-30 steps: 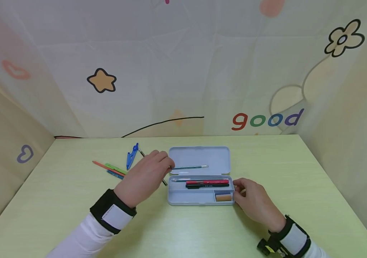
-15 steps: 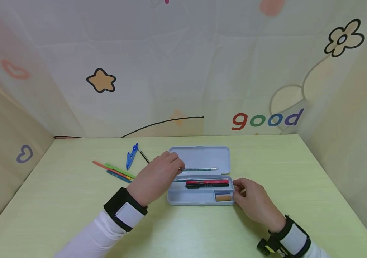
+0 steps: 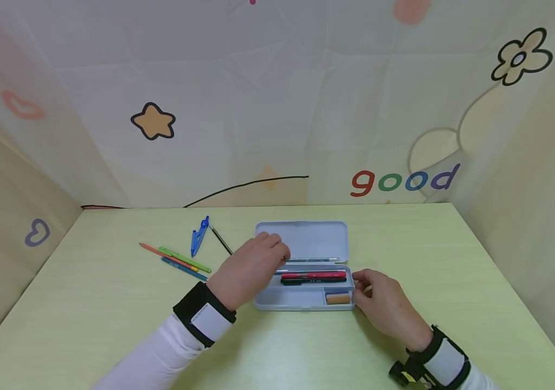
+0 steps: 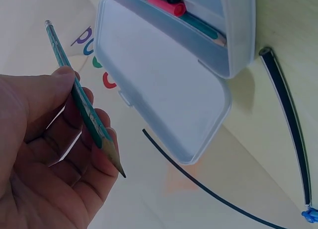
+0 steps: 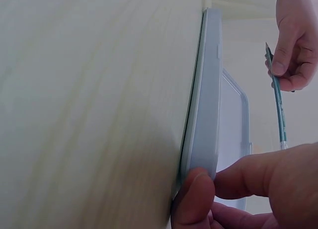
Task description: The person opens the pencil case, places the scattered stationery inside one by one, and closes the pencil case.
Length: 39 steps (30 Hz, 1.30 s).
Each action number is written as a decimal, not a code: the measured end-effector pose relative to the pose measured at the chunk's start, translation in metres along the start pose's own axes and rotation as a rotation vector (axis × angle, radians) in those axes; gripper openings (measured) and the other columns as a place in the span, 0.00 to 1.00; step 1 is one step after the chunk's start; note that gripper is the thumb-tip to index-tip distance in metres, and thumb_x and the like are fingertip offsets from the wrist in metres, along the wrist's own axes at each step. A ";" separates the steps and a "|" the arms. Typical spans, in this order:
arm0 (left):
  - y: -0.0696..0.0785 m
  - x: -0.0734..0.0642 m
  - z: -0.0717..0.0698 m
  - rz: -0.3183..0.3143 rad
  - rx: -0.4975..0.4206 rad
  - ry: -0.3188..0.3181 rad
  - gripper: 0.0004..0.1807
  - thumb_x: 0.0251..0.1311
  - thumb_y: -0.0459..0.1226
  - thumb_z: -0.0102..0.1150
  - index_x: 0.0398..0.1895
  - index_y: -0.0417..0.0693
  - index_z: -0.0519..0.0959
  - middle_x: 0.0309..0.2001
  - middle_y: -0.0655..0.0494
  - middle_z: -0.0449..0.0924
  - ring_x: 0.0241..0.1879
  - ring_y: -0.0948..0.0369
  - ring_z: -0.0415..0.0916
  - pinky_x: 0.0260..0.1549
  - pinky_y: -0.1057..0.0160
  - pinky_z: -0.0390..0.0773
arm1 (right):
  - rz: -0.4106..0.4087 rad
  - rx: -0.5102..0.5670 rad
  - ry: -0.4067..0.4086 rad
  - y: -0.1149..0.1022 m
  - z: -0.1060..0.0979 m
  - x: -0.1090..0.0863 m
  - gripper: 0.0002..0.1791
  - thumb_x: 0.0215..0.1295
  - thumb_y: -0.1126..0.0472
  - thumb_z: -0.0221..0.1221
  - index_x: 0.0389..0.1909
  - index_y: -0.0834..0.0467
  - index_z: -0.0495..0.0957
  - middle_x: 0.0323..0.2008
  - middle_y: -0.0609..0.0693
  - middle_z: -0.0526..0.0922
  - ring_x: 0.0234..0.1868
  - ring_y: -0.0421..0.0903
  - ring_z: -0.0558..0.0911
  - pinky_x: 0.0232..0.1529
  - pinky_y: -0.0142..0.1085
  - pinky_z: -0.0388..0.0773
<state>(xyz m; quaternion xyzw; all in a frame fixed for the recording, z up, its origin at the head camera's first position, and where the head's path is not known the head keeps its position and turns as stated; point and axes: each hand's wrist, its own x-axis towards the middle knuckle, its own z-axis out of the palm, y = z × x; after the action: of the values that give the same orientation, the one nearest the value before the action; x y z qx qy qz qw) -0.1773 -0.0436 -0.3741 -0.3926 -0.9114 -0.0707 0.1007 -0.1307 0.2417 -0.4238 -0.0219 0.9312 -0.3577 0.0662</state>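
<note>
My left hand point(image 3: 250, 268) pinches a teal pencil point(image 4: 87, 107) between thumb and fingers, above the open pencil case point(image 3: 287, 300). In the left wrist view the pencil's sharp tip points down right and its other end up left. The right hand point(image 3: 387, 303) grips the case's right end, thumb and fingers on its wall point(image 5: 204, 110). Inside the case lie a red pen point(image 3: 326, 275), a black pen point(image 3: 309, 281) and another teal pencil point(image 4: 203, 28). An eraser point(image 3: 338, 298) with a tan end sits in the small front compartment. The raised lid point(image 3: 316, 238) leans back behind.
Left of the case, a blue compass point(image 3: 200, 236) and a dark pencil point(image 3: 221, 240) lie on the table point(image 3: 87, 303). Near them are an orange pencil point(image 3: 155, 250), a green pen point(image 3: 180, 258) and a blue pencil point(image 3: 185, 268). A printed curtain point(image 3: 258, 108) hangs behind.
My left hand has moved right with the teal pencil, from the case's left edge to over the case, and the pencil sits slightly lower. The right hand has stayed put.
</note>
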 end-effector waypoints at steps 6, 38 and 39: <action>0.003 0.005 0.007 0.001 -0.013 -0.009 0.08 0.68 0.29 0.69 0.47 0.47 0.86 0.43 0.55 0.84 0.42 0.57 0.76 0.48 0.65 0.81 | 0.002 0.000 0.001 0.001 0.000 0.000 0.19 0.71 0.68 0.60 0.60 0.70 0.79 0.39 0.52 0.80 0.38 0.48 0.79 0.43 0.40 0.81; 0.014 0.019 0.039 0.010 -0.039 -0.073 0.02 0.74 0.35 0.65 0.44 0.48 0.86 0.40 0.57 0.82 0.39 0.60 0.76 0.44 0.65 0.81 | -0.033 -0.002 0.010 0.000 0.000 -0.001 0.18 0.71 0.68 0.60 0.59 0.71 0.79 0.38 0.51 0.80 0.37 0.46 0.79 0.38 0.39 0.80; 0.014 0.019 0.040 0.011 -0.041 -0.077 0.02 0.74 0.35 0.65 0.44 0.48 0.86 0.40 0.57 0.82 0.39 0.60 0.76 0.43 0.65 0.81 | -0.034 -0.003 0.012 -0.001 0.000 -0.001 0.18 0.71 0.68 0.60 0.59 0.71 0.79 0.38 0.51 0.80 0.37 0.46 0.79 0.38 0.39 0.80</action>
<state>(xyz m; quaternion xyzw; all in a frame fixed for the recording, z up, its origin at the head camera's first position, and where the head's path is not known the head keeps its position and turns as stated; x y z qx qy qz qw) -0.1852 -0.0122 -0.4076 -0.4022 -0.9108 -0.0735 0.0582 -0.1300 0.2416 -0.4231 -0.0356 0.9317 -0.3573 0.0548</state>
